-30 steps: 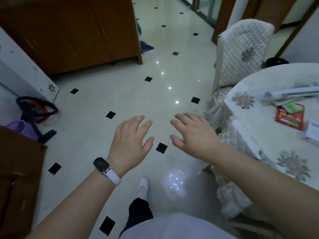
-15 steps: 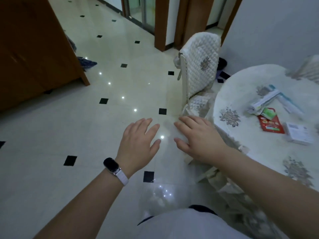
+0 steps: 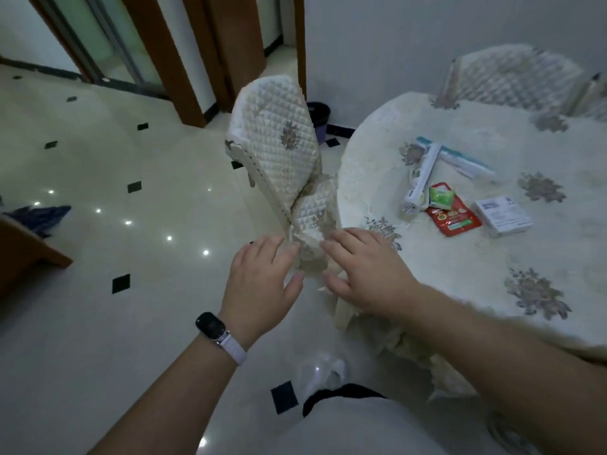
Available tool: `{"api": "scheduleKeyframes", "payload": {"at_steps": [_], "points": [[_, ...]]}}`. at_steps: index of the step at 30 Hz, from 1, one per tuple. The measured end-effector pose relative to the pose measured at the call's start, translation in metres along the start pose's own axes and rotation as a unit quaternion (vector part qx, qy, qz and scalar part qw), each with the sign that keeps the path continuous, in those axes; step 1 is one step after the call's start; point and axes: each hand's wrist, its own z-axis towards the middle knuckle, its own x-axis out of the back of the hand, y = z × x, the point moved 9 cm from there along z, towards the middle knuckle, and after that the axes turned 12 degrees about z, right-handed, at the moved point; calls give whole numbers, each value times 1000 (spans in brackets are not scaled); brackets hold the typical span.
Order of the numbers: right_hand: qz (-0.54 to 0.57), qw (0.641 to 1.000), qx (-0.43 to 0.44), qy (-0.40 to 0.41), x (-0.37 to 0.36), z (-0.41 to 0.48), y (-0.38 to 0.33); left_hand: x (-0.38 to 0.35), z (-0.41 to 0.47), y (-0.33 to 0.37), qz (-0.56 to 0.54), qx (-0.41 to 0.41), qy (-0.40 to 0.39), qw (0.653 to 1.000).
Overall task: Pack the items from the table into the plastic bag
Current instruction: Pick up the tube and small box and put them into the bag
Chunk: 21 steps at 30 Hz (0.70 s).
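Cream floral tablecloth (image 3: 460,267) drapes in soft folds; left hand (image 3: 259,284) and right hand (image 3: 371,274) hover, fingers spread.

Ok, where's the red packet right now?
Head view, right side: the red packet lies on the round table between the white tube and the white box, a green sachet on its top edge.

Glossy tiled floor (image 3: 115,323), quilted cloth chair cover (image 3: 279,142), embroidered tablecloth (image 3: 476,257), shiny red sachet (image 3: 453,218), cardboard box (image 3: 502,216)
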Motion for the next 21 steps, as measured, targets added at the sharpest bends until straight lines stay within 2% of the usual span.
{"api": "scheduleKeyframes", "payload": {"at_steps": [4, 9, 17, 21], "points": [[0, 998, -47, 34, 15, 26, 65, -14, 77, 22, -2, -49, -5, 999], [-8, 992, -125, 30, 22, 41, 146, -33, 152, 46, -12, -115, 13, 993], [-51, 969, -235, 51, 43, 5, 230, -76, 229, 117, -78, -244, 8, 967], [-66, 951, -299, 31, 54, -24, 277, -110, 269, 161, -102, -302, -18, 948]]}}
